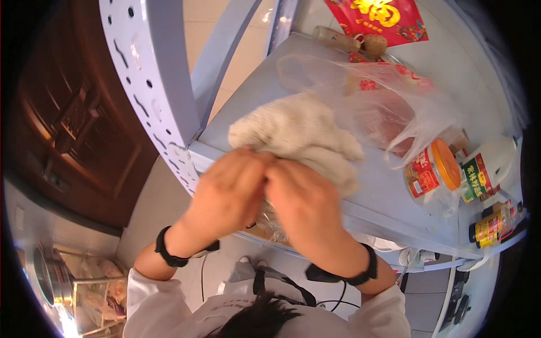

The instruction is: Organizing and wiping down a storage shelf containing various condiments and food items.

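Observation:
A cream cloth (296,122) lies bunched on the blue-grey metal shelf (380,181). My left hand (228,190) and my right hand (302,196) meet at the cloth's near edge, with fingers curled and fingertips hidden beneath the knuckles. Whether either hand grips the cloth cannot be told. Black bands circle both wrists. Just beyond the cloth, to the right, is a translucent plastic bag (380,110) with red and pinkish contents.
An orange-lidded jar (433,169), a white bottle with a green label (486,169) and yellow-labelled bottles (492,226) stand at the right. A red decorated sheet (386,19) is at the back. A perforated metal upright (146,80) rises at left, near a dark wooden door (76,110).

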The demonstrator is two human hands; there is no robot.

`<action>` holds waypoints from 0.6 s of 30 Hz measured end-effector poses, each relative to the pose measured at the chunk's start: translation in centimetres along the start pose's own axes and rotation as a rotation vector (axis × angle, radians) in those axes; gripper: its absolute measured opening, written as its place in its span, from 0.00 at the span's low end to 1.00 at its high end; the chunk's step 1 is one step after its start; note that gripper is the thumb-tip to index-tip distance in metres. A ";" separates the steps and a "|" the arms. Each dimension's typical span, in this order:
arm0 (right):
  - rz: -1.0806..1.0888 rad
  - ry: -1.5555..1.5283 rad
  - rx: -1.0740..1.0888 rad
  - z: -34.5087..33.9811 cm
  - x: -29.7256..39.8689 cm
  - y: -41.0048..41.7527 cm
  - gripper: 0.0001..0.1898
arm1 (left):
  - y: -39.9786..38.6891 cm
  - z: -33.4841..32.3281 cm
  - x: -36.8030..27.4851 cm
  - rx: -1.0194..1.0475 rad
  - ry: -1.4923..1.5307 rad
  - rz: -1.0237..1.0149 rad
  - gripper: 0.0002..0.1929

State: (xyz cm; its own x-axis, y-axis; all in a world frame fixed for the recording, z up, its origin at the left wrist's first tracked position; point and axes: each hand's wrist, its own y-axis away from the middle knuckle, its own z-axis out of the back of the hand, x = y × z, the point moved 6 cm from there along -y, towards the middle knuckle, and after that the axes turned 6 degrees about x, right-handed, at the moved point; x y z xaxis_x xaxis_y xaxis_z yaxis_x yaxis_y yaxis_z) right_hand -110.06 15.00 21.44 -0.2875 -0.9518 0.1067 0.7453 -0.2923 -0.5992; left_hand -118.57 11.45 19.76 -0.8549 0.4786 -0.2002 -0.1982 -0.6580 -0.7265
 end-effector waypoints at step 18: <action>-0.124 -0.013 0.186 7.2 -2.4 6.9 0.17 | 0.1 -1.9 -5.5 0.022 0.127 -0.146 0.25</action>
State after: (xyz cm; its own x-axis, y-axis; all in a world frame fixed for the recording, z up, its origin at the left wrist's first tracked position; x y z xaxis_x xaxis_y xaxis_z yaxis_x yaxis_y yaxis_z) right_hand -99.87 14.60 22.71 -0.3771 -0.9082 0.1815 0.8031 -0.4182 -0.4244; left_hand -113.02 9.81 19.55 -0.7494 0.6383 -0.1759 -0.3272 -0.5880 -0.7397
